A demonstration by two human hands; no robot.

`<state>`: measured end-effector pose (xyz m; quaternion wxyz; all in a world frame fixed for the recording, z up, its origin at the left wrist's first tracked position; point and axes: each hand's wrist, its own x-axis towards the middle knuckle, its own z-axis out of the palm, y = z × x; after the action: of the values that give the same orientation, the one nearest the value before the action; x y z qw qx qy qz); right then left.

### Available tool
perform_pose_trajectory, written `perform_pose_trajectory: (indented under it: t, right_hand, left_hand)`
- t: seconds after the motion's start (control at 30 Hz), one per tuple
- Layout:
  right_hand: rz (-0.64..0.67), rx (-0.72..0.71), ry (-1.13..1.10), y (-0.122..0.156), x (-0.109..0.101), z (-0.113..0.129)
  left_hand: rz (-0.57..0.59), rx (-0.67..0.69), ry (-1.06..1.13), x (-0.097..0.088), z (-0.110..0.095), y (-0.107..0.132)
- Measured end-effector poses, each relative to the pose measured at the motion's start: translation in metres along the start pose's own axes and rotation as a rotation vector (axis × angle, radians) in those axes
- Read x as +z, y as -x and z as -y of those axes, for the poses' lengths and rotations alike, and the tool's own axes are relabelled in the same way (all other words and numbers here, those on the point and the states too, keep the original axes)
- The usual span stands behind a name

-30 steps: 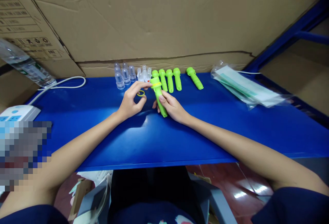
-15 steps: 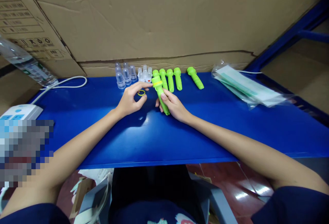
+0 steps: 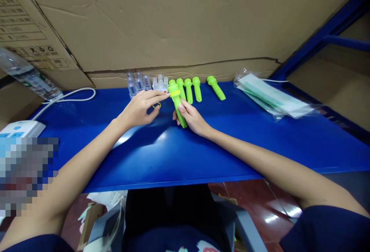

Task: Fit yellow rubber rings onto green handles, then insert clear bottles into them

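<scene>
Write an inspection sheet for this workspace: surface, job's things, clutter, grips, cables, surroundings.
Surface: glossy blue tabletop.
Job's things: green tube with a yellow ring around its neck; another yellow ring near the left grip; more green tubes and clear domed pieces behind.
Clutter: bottle, power strip, bagged packet; blurred-out item far left.
Grips: left grip open, index fingertip at the neck; right grip closed around the green tube.
Cables: white cable looped at left; thin white cord at right.
Surroundings: cardboard behind, blue frame right, tiled floor below.

The held tube [image 3: 176, 103] looks plastic (the tabletop [image 3: 162, 159], smooth and glossy).
</scene>
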<state>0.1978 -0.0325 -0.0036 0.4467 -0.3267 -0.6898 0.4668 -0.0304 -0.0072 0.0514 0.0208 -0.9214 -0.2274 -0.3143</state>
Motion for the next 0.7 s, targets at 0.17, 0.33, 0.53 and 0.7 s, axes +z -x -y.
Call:
perform_pose_trajectory:
  t: [0.17, 0.33, 0.53, 0.7]
  right_hand:
    - [-0.009, -0.012, 0.030, 0.000, -0.001, -0.001]
    - [0.004, -0.044, 0.113, 0.001, -0.001, 0.000]
    - [-0.003, -0.104, 0.231, 0.003, -0.001, 0.002]
    - [-0.039, -0.095, 0.252, 0.004, 0.000, 0.002]
  left_hand:
    - [-0.117, -0.093, 0.272, 0.008, -0.007, -0.001]
    - [-0.139, -0.067, 0.294, 0.011, -0.010, -0.001]
    - [-0.137, -0.080, 0.289, 0.014, -0.013, 0.000]
    - [-0.100, -0.104, 0.309, 0.016, -0.011, 0.001]
